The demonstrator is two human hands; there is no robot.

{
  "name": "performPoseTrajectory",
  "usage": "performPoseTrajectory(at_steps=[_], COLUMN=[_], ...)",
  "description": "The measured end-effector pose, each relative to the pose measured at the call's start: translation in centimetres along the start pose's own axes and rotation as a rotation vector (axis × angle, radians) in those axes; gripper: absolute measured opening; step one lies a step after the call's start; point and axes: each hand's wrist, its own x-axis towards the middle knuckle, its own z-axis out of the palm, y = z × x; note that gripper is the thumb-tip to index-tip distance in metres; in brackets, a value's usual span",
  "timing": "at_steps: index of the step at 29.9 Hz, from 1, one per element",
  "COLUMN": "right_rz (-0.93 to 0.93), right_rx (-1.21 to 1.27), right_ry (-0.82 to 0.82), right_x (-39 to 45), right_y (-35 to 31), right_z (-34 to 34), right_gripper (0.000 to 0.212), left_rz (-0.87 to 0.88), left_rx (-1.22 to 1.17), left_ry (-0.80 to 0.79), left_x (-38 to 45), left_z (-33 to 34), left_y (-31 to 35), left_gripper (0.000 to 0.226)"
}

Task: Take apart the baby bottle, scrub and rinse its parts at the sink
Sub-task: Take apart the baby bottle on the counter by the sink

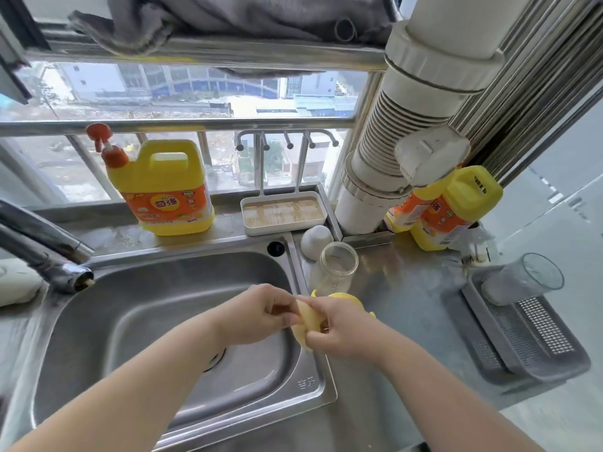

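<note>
Labels I can read at my sink

My yellow detergent jug (163, 187) says 奇强; the stamp on the sink rim (306, 383) stays illegible.

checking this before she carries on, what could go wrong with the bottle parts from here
1. Both hands, left hand and right hand, pinch the small yellow bottle piece above the sink rim; if it slips it could drop into the basin or onto the counter.
2. The open bottle body stands right beside the sink edge, behind the right hand; a bump might tip it over.

Both forearms bare, no sleeves or jewellery visible.
</note>
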Motion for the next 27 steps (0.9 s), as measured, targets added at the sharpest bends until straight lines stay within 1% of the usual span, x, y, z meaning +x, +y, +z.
performPoseTrajectory(at_steps=[2,3,5,6,7,10,12,14,17,19,21,23,25,27], right_rz=[-0.033,-0.046,-0.092,-0.116,-0.131,-0.183,-0.219,-0.230,-0.197,-0.149,-0.081,-0.013,0.072,0.158], right_rx=[-0.015,-0.019,-0.045,-0.076,-0.104,-0.127,-0.096,-0.042,0.072,0.131,0.143,0.129,0.129,0.173], right_ry=[0.039,0.093,0.234,0.280,0.290,0.172,0.090,0.041,-0.006,0.024,0.075,0.137,0.202,0.245], right_x=[0.8,1.1,2.0,2.6,3.1,4.2,4.7,5.3,6.1,6.4,5.9,4.8,2.7,0.6], right_y=[-1.4,-2.2,-3.7,-4.4,-4.9,-5.9,-6.3,-6.6,-7.1,-7.0,-6.2,-4.9,-3.1,-1.1], right_z=[0.2,0.4,0.9,1.3,1.6,1.9,1.7,1.6,1.9,2.2,2.3,2.4,2.0,1.6], right_gripper=[0.065,0.064,0.060,0.057,0.054,0.056,0.057,0.057,0.059,0.061,0.061,0.058,0.054,0.053], left_rz=[-0.013,-0.019,-0.041,-0.058,-0.070,-0.052,-0.053,-0.073,-0.116,-0.137,-0.143,-0.151,-0.163,-0.170], left_rx=[0.084,0.128,0.230,0.286,0.319,0.291,0.246,0.224,0.230,0.132,0.027,-0.004,-0.002,0.044], left_ry=[0.094,0.160,0.275,0.308,0.322,0.263,0.231,0.249,0.270,0.282,0.272,0.229,0.206,0.222], left_x=[-0.4,-0.6,-0.9,-1.1,-1.5,-3.0,-4.1,-4.8,-5.5,-5.7,-5.9,-5.9,-5.3,-4.6], left_z=[-0.3,-0.4,-0.6,-0.8,-1.1,-2.6,-3.4,-4.0,-4.3,-4.4,-4.1,-3.2,-1.7,-0.4], left_y=[-0.4,-0.7,-1.1,-1.2,-1.6,-3.2,-3.8,-4.2,-4.6,-5.1,-5.6,-5.9,-5.7,-5.3], left_gripper=[0.013,0.016,0.029,0.035,0.035,0.023,0.027,0.029,0.016,0.013,0.026,0.040,0.041,0.031])
